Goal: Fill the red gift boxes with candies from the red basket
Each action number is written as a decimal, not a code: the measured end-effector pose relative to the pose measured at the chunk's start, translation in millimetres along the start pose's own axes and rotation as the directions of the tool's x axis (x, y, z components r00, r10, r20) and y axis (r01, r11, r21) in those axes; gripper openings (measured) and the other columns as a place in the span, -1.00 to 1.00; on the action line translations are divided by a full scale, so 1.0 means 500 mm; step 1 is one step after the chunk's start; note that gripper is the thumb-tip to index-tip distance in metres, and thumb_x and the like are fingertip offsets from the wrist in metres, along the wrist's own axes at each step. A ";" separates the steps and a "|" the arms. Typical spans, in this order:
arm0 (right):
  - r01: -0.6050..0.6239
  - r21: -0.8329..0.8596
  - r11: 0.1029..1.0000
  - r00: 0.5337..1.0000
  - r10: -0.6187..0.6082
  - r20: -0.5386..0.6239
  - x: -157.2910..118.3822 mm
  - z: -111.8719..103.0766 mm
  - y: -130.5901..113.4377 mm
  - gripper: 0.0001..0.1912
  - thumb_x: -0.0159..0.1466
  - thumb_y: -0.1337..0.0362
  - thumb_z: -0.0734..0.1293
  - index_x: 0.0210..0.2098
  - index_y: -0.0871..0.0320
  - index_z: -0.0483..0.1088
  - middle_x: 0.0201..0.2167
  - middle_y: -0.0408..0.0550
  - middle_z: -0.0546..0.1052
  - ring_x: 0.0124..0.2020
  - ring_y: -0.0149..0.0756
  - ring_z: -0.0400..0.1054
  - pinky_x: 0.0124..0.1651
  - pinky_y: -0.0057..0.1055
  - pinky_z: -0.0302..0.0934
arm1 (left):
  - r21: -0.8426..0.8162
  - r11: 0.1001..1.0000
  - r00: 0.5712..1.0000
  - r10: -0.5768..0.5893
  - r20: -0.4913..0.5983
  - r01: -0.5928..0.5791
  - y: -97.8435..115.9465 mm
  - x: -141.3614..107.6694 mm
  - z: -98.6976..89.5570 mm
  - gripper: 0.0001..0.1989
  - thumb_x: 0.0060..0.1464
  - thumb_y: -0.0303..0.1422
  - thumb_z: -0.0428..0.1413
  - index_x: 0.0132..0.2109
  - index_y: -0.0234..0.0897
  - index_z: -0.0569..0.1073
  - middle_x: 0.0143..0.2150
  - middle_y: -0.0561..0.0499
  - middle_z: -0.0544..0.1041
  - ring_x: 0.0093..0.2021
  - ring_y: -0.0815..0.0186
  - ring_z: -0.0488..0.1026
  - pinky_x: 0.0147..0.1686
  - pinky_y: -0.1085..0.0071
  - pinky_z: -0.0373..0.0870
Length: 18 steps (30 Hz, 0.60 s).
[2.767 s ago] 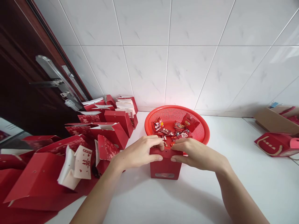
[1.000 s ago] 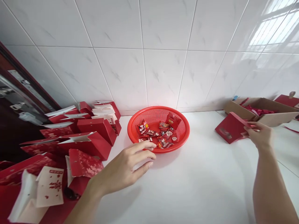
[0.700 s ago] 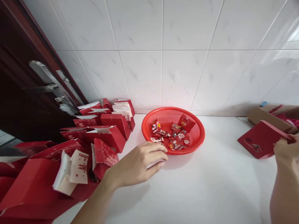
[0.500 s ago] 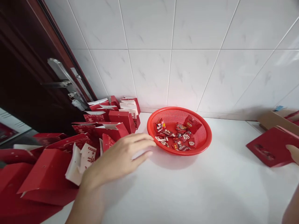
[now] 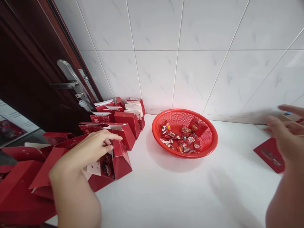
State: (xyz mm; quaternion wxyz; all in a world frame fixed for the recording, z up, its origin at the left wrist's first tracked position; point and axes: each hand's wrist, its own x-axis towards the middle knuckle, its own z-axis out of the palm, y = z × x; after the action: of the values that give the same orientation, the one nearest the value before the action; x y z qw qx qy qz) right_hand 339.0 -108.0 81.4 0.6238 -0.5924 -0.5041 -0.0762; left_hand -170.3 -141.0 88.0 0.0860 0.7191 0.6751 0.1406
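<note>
My left hand (image 5: 91,147) is at the left, its thumb and index finger closed on the top edge of a red paper gift box (image 5: 122,161). That box stands open on the white tabletop, and a wrapped item shows inside it. At the far right my right hand (image 5: 287,136), slightly blurred, hovers with its fingers apart. Just under it, a closed red box (image 5: 270,155) lies on the table, partly hidden by the hand. Between my hands stands a red plastic basket (image 5: 213,139) with several wrapped sweets (image 5: 186,147) in it.
Several other red gift boxes (image 5: 125,118) crowd the left side of the table, many with open tops. Behind them is a dark door with a metal handle (image 5: 68,84). A tiled wall (image 5: 156,72) borders the back. A carton's corner (image 5: 282,117) shows behind my right hand.
My left hand has moved left from beside the basket and taken hold of a gift box's top. My right hand has let go of the red box at the right and risen.
</note>
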 end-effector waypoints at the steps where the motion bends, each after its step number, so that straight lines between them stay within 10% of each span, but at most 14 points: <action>1: -0.017 0.043 0.999 1.000 0.016 0.019 -0.010 0.018 -0.034 -0.63 0.13 0.17 0.54 -0.06 0.03 0.61 -0.33 0.06 0.60 -0.46 -0.10 0.52 -0.47 -0.13 0.35 | -0.005 1.000 1.000 -0.017 0.022 0.017 0.004 0.004 0.000 -0.69 0.18 -0.37 0.09 -0.04 -0.12 0.69 -0.08 -0.01 0.70 -0.21 0.17 0.65 -0.33 0.41 0.56; 6: 0.079 0.273 0.959 0.952 -0.154 0.265 -0.050 0.081 -0.110 -0.78 0.20 0.20 0.50 -0.15 0.06 0.59 0.07 0.05 0.61 -0.53 -0.43 0.44 -0.41 -0.29 0.44 | -0.090 0.996 0.994 0.032 0.106 -0.022 0.023 0.009 0.001 -0.68 0.18 -0.41 0.04 -0.11 -0.12 0.70 0.10 -0.03 0.64 -0.15 0.16 0.63 -0.19 0.33 0.55; 13: 0.122 0.395 0.911 0.761 -0.341 0.552 -0.080 0.141 -0.133 -0.75 0.36 0.07 0.41 -0.08 0.07 0.58 0.04 0.09 0.60 -0.35 -0.30 0.55 -0.34 -0.33 0.48 | -0.049 0.998 0.991 0.034 0.127 -0.028 0.037 0.014 -0.008 -0.75 0.21 -0.32 0.08 -0.16 -0.16 0.68 0.01 -0.02 0.67 -0.22 0.18 0.58 -0.24 0.36 0.49; 18: 0.019 0.435 0.900 0.588 -0.362 0.723 -0.113 0.169 -0.162 -0.77 0.40 0.12 0.37 -0.07 0.11 0.54 -0.12 0.01 0.65 -0.45 -0.36 0.47 -0.37 -0.38 0.39 | -0.045 0.971 0.967 0.238 0.091 -0.235 0.091 0.032 0.025 -0.64 0.33 -0.15 0.05 -0.32 -0.14 0.65 -0.28 -0.02 0.65 -0.25 0.16 0.55 -0.28 0.38 0.42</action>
State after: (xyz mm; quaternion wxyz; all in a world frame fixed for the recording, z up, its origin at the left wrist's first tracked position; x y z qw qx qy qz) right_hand 210.4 -90.7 76.6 0.4275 -0.3720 -0.7928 0.2243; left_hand -122.5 -127.7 91.9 0.1127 0.7988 0.5772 0.1266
